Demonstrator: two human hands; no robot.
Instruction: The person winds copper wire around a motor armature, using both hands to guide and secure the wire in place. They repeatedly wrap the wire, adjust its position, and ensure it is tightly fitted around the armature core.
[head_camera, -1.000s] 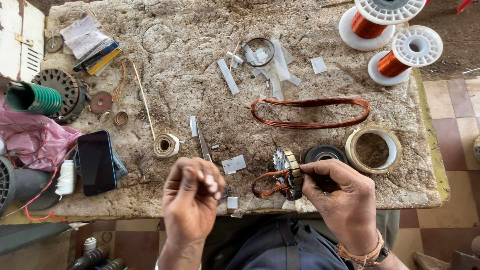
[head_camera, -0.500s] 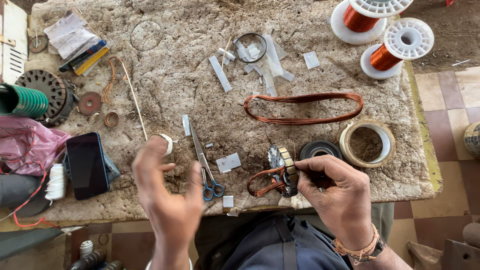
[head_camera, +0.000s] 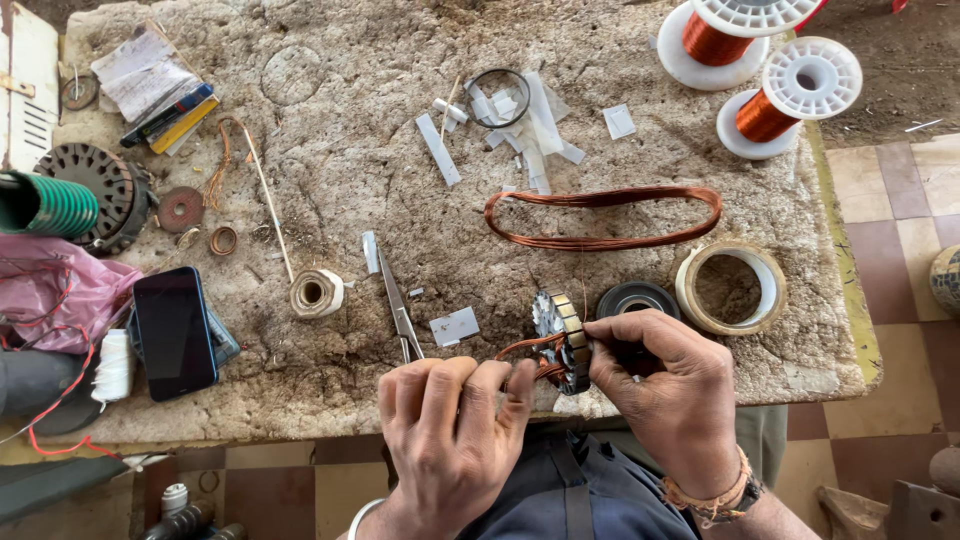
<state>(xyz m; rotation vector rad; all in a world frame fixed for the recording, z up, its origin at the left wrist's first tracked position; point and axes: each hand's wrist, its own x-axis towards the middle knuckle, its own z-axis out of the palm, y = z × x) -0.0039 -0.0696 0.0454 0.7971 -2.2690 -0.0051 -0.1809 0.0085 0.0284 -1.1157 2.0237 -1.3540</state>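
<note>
— What's on the rough stone surface (head_camera: 330, 150)?
— Two copper wire spools (head_camera: 790, 90) upper right, a copper wire loop (head_camera: 603, 216) at centre, a tape roll (head_camera: 730, 288) right, scissors (head_camera: 400, 310) lower centre, a dark phone (head_camera: 174, 332) lower left.

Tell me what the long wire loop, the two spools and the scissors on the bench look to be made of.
Wire loop: shiny reddish copper strands, probably enamelled. Spools: white flanges, likely plastic, wound with the same copper-coloured wire. Scissors: bare grey metal blades with a dull shine; the handles are hidden behind the left hand.
</note>
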